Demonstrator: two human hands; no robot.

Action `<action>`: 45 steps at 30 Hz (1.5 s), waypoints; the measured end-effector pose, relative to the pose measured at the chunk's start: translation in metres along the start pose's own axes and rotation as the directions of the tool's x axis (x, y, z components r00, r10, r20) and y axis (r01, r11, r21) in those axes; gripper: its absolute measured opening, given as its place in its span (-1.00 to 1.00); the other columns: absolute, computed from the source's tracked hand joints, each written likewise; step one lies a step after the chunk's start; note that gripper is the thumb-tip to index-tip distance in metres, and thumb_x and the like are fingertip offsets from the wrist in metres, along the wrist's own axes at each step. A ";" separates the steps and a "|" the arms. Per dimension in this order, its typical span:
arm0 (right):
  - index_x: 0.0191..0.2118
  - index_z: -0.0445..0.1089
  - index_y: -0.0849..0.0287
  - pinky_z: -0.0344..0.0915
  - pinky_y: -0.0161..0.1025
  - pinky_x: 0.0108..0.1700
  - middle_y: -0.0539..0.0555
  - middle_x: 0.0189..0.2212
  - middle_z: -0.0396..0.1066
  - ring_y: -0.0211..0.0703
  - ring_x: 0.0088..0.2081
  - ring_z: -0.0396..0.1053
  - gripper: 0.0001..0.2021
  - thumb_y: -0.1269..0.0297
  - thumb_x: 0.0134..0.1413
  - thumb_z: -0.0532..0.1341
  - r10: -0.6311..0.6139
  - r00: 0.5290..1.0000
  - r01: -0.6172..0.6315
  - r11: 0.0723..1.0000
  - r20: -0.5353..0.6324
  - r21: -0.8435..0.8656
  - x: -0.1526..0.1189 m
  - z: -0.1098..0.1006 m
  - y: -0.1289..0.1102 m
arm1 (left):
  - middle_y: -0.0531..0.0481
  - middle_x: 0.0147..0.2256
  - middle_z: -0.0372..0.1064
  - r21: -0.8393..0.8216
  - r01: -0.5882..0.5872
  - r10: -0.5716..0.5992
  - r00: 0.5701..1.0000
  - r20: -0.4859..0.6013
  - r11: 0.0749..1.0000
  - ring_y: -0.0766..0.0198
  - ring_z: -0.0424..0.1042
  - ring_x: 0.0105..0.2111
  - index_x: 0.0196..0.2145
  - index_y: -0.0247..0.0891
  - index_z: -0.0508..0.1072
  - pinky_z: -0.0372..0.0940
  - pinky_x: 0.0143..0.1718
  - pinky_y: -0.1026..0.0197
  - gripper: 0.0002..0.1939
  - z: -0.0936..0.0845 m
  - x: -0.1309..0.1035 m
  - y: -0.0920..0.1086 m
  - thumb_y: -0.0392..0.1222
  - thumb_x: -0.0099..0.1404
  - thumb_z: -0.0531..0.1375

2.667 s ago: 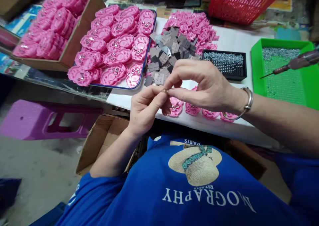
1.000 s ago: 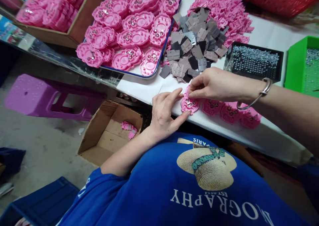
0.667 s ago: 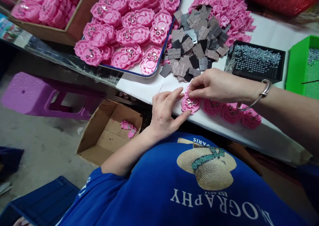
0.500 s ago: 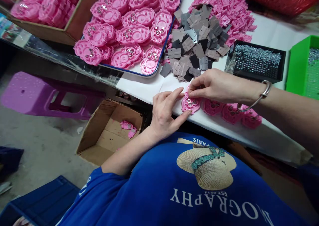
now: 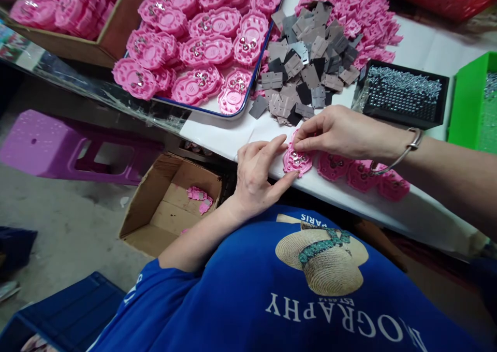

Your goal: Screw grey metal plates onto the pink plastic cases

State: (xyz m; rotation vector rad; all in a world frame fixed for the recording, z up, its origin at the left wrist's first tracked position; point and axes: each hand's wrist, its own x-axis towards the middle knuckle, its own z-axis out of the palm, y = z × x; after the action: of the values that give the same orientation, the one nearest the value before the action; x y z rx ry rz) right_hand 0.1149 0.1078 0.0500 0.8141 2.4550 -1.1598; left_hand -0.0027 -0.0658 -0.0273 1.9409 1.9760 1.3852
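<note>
At the front edge of the white-covered table lies a pink plastic piece (image 5: 298,160) with shiny metal parts. My left hand (image 5: 258,173) steadies its left side, thumb and forefinger spread around it. The fingers of my right hand (image 5: 320,130) are pinched over its upper part; what they hold, if anything, is hidden. Several similar pink pieces (image 5: 361,176) lie in a row to the right, partly beneath my right wrist. Beyond my hands are a heap of grey plates (image 5: 306,67) and a pile of small pink parts (image 5: 361,15).
A blue-rimmed tray (image 5: 233,115) carries many pink pieces. Right of the grey heap are a black box of screws (image 5: 404,90) and a green bin (image 5: 466,98). Below the table stand an open cardboard box (image 5: 166,217) and a purple stool (image 5: 42,145).
Both hands keep almost the same place at the pink piece. The view has shifted very slightly.
</note>
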 end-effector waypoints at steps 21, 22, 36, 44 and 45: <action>-0.25 0.54 0.27 -0.02 -0.30 -0.42 -0.06 -0.58 0.30 -0.47 -0.56 0.08 -0.75 0.16 0.14 0.24 0.017 1.000 -0.017 0.999 0.016 -0.045 0.001 -0.002 0.000 | -0.04 -0.05 0.52 0.000 -0.012 0.012 1.000 -0.027 1.000 0.15 0.39 -0.06 0.22 -0.18 0.24 0.18 0.07 0.05 -0.39 0.002 -0.001 -0.001 -0.01 0.29 0.29; -0.25 0.54 0.27 -0.01 -0.30 -0.42 -0.06 -0.58 0.30 -0.47 -0.56 0.08 -0.75 0.17 0.15 0.24 0.014 1.000 -0.013 0.999 0.015 -0.052 0.001 -0.002 -0.001 | -0.03 -0.05 0.52 0.001 -0.014 0.014 0.999 -0.031 1.000 0.15 0.40 -0.06 0.22 -0.17 0.24 0.18 0.07 0.04 -0.39 0.002 -0.001 -0.002 -0.01 0.29 0.29; -0.23 0.53 0.30 -0.02 -0.30 -0.43 -0.05 -0.58 0.31 -0.48 -0.57 0.07 -0.78 0.23 0.18 0.24 0.019 1.000 -0.018 0.999 0.012 -0.027 -0.001 -0.002 -0.004 | -0.05 -0.04 0.52 0.011 -0.014 0.014 1.000 -0.013 1.000 0.11 0.41 -0.04 0.24 -0.16 0.23 0.22 0.06 0.00 -0.37 0.000 -0.001 -0.001 -0.03 0.28 0.30; -0.23 0.51 0.34 -0.02 -0.33 -0.42 -0.02 -0.57 0.31 -0.47 -0.54 0.07 -0.77 0.24 0.19 0.25 0.017 0.999 -0.014 0.999 -0.049 0.047 -0.007 -0.008 -0.007 | -0.11 -0.05 0.50 0.027 -0.036 0.037 0.998 -0.044 0.999 0.16 0.44 -0.08 0.16 -0.21 0.28 0.30 -0.01 0.05 -0.50 -0.003 0.004 -0.003 -0.07 0.33 0.25; -0.24 0.51 0.34 -0.02 -0.34 -0.42 -0.02 -0.57 0.31 -0.47 -0.53 0.07 -0.78 0.25 0.19 0.25 0.012 0.999 -0.009 0.999 -0.049 0.053 -0.008 -0.009 -0.008 | -0.11 -0.08 0.50 0.066 -0.061 0.065 0.996 -0.059 0.996 0.17 0.45 -0.10 0.13 -0.22 0.32 0.30 -0.03 0.07 -0.56 -0.004 0.006 -0.002 -0.09 0.34 0.24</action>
State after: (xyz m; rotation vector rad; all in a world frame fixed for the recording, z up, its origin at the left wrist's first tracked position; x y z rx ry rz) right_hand 0.1159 0.1080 0.0648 0.8804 2.4659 -1.2196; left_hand -0.0082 -0.0624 -0.0231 2.0290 2.0262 1.4301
